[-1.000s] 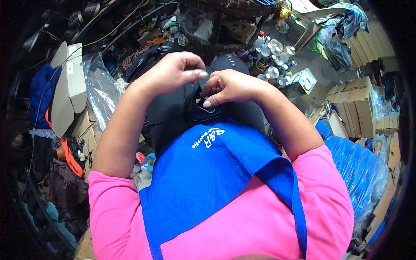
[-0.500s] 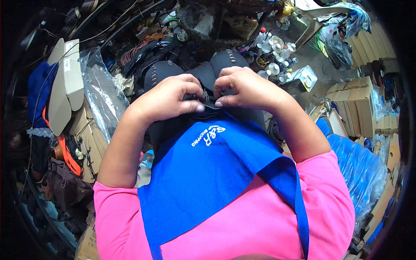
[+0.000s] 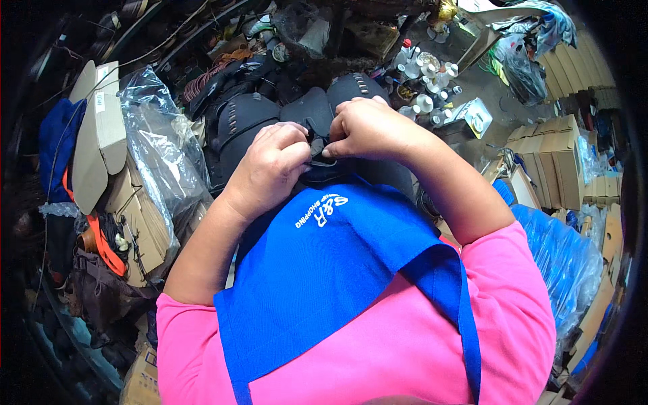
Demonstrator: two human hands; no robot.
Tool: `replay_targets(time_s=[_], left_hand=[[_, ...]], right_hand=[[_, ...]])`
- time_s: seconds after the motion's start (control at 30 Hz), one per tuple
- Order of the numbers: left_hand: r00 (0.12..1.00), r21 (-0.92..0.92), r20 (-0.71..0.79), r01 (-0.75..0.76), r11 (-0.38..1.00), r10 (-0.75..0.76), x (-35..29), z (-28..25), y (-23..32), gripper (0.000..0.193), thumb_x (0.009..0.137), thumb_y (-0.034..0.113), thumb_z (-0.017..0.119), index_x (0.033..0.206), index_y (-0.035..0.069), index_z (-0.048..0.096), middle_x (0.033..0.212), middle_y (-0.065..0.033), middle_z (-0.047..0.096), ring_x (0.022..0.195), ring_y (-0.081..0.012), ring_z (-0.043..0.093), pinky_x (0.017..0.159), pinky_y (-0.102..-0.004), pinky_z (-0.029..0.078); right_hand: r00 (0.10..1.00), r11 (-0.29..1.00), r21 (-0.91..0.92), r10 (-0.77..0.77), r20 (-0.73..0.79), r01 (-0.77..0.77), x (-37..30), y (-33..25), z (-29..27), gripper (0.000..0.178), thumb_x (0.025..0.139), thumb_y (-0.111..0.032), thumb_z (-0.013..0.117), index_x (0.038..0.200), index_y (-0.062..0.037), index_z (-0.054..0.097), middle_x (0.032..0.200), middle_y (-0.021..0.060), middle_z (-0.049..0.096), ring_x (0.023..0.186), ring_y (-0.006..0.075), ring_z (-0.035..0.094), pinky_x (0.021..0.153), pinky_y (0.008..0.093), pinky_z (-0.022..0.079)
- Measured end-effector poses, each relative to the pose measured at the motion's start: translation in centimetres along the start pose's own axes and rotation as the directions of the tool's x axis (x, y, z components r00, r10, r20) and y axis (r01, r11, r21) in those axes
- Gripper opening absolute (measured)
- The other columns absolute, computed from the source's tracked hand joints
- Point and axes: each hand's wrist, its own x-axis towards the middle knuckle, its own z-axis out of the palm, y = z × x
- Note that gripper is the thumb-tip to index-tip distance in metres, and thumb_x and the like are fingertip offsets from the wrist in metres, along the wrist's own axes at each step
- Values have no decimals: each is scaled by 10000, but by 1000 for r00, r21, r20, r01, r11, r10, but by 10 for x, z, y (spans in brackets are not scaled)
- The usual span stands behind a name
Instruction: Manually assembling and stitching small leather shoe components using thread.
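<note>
Over my lap, my left hand [image 3: 275,160] is closed, with its fingers curled and pressed together at the edge of a small dark, flexible piece [image 3: 316,146]. My right hand [image 3: 368,129] pinches the other side of that piece between thumb and bent fingers. The two hands are a short gap apart. The piece's kind cannot be made out, since fingers cover most of it and it blends with my black trousers [image 3: 246,121]. Below my hands a blue apron [image 3: 304,270] spreads over my lap and pink shirt.
Clear plastic sheeting [image 3: 158,128] and cardboard pieces [image 3: 101,135] lie on the left. Several white bottles [image 3: 428,74] stand ahead to the right. Stacked cardboard [image 3: 550,162] and a blue plastic-wrapped bundle [image 3: 557,253] are on the right. Dark clutter lies beyond my knees.
My left hand has turned, its knuckles now upward and its thumb out of sight, and its wrist has come lower and inward. My right hand has shifted slightly up and left.
</note>
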Motion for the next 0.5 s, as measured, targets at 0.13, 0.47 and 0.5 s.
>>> replay_targets(time_s=[0.13, 0.47, 0.5], left_hand=[[981, -113, 97, 180, 977, -169, 1, -12, 3, 203, 642, 12, 718, 796, 30, 588, 851, -105, 577, 839, -277, 583, 757, -340, 469], [823, -160, 293, 543, 824, -486, 25, -3, -5, 194, 737, 118, 710, 905, 24, 687, 754, -95, 592, 750, -204, 576, 689, -324, 461], [824, -159, 294, 543, 825, -485, 24, -2, -5, 194, 737, 118, 710, 905, 24, 687, 754, -95, 592, 750, -204, 576, 689, -324, 461]], right_hand=[[973, 883, 430, -106, -207, 187, 0, 14, 23, 179, 748, -179, 721, 880, -59, 708, 821, 85, 572, 771, 198, 596, 703, 299, 472], [948, 780, 577, -66, -311, 244, -13, 20, 39, 152, 790, -128, 704, 918, -46, 693, 820, 56, 580, 820, 154, 567, 726, 286, 464], [948, 779, 578, -66, -313, 244, -14, 20, 38, 152, 790, -128, 704, 918, -46, 693, 820, 56, 580, 820, 154, 567, 726, 286, 464]])
